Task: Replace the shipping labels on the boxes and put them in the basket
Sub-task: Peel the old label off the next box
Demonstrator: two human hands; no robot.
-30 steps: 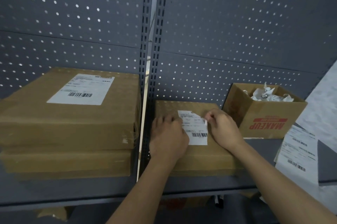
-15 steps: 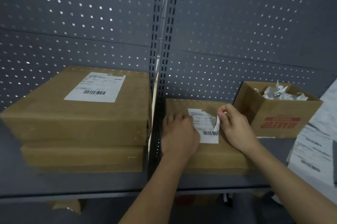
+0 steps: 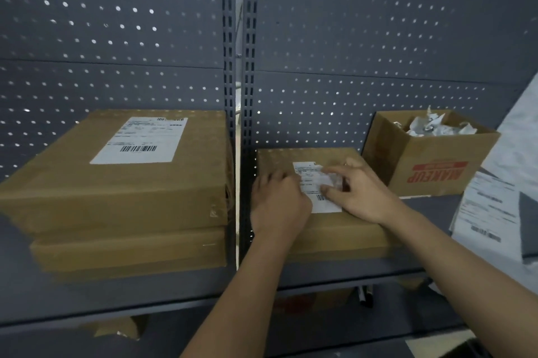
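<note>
1. Change: the right hand (image 3: 364, 191) pinches the right edge of the old label (image 3: 326, 206) btw thumb & fingertips. A sec ago it only nipped the top-right corner. Now the flap is pulled over toward the left and curls above the rest of the sheet. The lower-left part looks still stuck to the small box (image 3: 343, 236).
2. The left hand (image 3: 279, 206) has stayed put. It lies palm-down on the box top just left of the label, fingers relaxed, gripping nothing. Prob. it pins the box so it doesn't lift w/ the peel.
3. Meaning: the step in hand is stripping the old label, approx. part-way done. No new label is on yet, and the box hasn't gone to the basket, which is not in view.
4. Where: the small box sits on the shelf (image 3: 431, 212) in the right bay, just right of the upright post (image 3: 238, 81).
5. Around:
   - In the left bay are two big boxes stacked, the top box (image 3: 116, 197) w/ its own label (image 3: 139, 139) on the lower box (image 3: 128, 252).
   - Right of the hands stands an open MAKEUP box (image 3: 436, 177) holding crumpled paper scraps (image 3: 431, 126), likely the bin for peeled labels.
   - Loose label sheets (image 3: 489, 212) lie at the far right.
6. In the way: nothing blocks the peel. The MAKEUP box stands near the right hand, so room on that side is tight. The label may tear if yanked. Motion blur hides how much of it still holds.
</note>
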